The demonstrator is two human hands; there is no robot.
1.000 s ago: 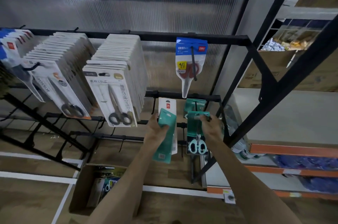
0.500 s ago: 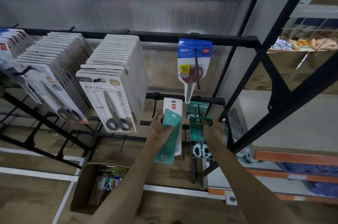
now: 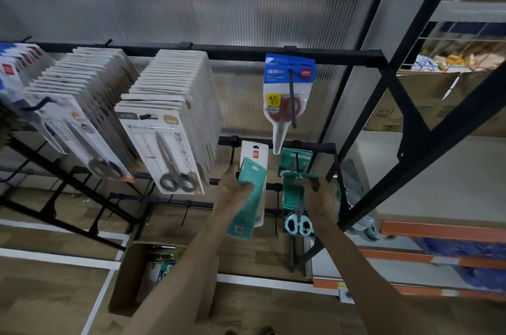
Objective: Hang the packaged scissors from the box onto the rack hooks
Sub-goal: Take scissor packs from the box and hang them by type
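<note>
Hands (image 3: 232,189): two, one teal pack (image 3: 291,197) each

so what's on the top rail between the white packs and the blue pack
Nothing; that stretch of the top rail is bare in the head view.

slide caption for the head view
Right hand holds a teal scissors pack at a lower hook; left hand grips two spare packs.
</note>
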